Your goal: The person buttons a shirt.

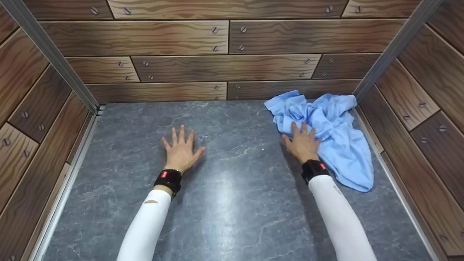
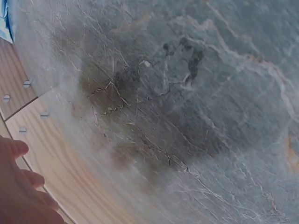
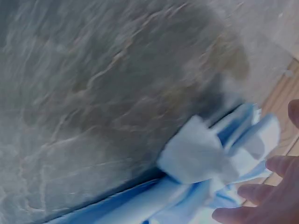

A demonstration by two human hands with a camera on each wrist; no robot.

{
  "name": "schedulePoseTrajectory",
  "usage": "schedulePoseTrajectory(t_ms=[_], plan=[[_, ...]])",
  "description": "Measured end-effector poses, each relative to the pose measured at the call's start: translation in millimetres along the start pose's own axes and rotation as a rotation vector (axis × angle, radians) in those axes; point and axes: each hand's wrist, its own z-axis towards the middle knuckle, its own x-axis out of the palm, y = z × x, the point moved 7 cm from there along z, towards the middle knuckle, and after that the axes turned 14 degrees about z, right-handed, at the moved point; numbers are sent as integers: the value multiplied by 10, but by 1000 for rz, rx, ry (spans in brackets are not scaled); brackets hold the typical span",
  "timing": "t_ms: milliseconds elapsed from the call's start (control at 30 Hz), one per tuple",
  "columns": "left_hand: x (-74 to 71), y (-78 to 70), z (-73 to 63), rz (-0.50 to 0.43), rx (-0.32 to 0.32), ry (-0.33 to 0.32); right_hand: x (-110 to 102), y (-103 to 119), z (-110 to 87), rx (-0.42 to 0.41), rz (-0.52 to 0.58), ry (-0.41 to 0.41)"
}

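A light blue cloth (image 1: 337,127), crumpled into folds, lies at the back right of the grey marbled surface (image 1: 232,174). Over its left edge is my right hand (image 1: 302,143), fingers spread and pointing away from me; in the right wrist view the fingertips (image 3: 254,191) are beside the folds of the cloth (image 3: 196,154). Whether they touch it I cannot tell. My left hand (image 1: 181,150) is spread wide over the left-middle of the surface, palm down, holding nothing. The left wrist view shows only some of its fingers (image 2: 32,179) at the lower left.
Wood-patterned panels form a back wall (image 1: 181,69), a left wall (image 1: 40,119) and a right wall (image 1: 427,119) around the surface. Metal posts (image 1: 54,58) stand in the back corners. Both wrists wear black bands (image 1: 168,180) below white sleeves.
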Motion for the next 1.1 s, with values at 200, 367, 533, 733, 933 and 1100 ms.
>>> schedulePoseTrajectory(t_ms=[200,367,533,733,933,1100], plan=[[20,-10,-10,-32,1,14,42,-152,14,-9,94,-36],[44,-26,-5,-16,-1,30,69,-20,-29,-166,104,-107],[66,-102,-6,-17,16,34,167,241,-140,-326,123,-137],[34,-232,-4,-20,42,13,346,610,-325,-485,160,-92],[-33,-450,-3,-51,113,-49,541,936,-503,-569,177,-36],[-112,-712,-13,-102,235,-148,695,1206,-673,-660,177,1]])
